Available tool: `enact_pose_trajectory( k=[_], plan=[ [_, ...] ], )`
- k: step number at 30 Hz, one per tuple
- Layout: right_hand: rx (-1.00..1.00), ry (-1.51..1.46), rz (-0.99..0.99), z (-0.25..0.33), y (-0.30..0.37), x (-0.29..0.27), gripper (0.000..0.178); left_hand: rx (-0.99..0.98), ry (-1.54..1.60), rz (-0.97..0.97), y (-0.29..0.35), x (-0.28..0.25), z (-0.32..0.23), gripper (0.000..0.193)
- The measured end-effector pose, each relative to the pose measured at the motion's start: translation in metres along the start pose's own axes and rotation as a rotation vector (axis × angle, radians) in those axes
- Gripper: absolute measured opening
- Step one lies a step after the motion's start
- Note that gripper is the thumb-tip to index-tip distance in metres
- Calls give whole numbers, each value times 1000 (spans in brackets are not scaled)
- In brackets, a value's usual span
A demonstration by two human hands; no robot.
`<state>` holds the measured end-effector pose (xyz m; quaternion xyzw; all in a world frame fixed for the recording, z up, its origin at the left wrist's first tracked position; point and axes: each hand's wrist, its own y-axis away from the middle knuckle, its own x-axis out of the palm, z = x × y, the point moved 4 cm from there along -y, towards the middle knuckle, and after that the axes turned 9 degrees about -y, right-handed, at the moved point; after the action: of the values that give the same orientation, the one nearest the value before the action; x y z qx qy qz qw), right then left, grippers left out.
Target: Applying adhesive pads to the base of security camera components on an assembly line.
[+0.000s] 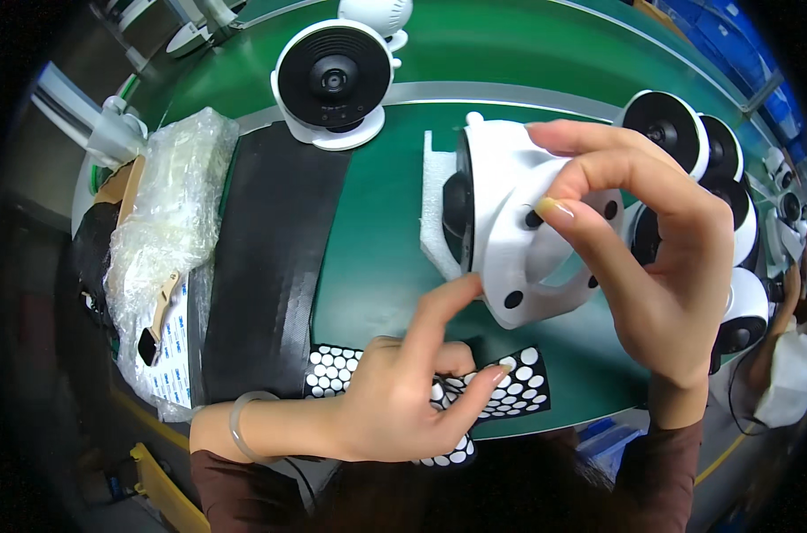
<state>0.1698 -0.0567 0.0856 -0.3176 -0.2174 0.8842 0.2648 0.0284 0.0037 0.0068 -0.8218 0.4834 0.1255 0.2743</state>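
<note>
A white camera (505, 155) with a black front lies on its side on a foam piece (437, 195), its ring-shaped base (554, 306) facing me. Black round pads (513, 299) dot that base. My right hand (656, 226) bends over it, thumb and a finger pinched together at a small black pad (534, 218); whether this pad is stuck down, I cannot tell. With its thumb, my left hand (403, 391) holds a black sheet of white round dots (519, 391), partly hidden under the fingers. Its index finger stretches out to the camera's lower edge.
Another white camera (334, 80) stands upright at the back. Several more (665, 133) crowd the right side. A long black mat (274, 240) lies left of centre, beside a bubble-wrapped bundle (177, 169) with a watch (159, 320) on it. The green table (377, 240) lies beneath.
</note>
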Motion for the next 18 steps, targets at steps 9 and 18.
enact_pose_trajectory(
  k=[9, 18],
  plan=[
    [-2, 64, 24, 1, -1, 3, 4, 97, -76, -14, -6, -3, -4, 55],
    [-13, 111, 79, 7, -6, 6, 4, 104, -76, -21, -6, -4, -2, 53]
  ],
)
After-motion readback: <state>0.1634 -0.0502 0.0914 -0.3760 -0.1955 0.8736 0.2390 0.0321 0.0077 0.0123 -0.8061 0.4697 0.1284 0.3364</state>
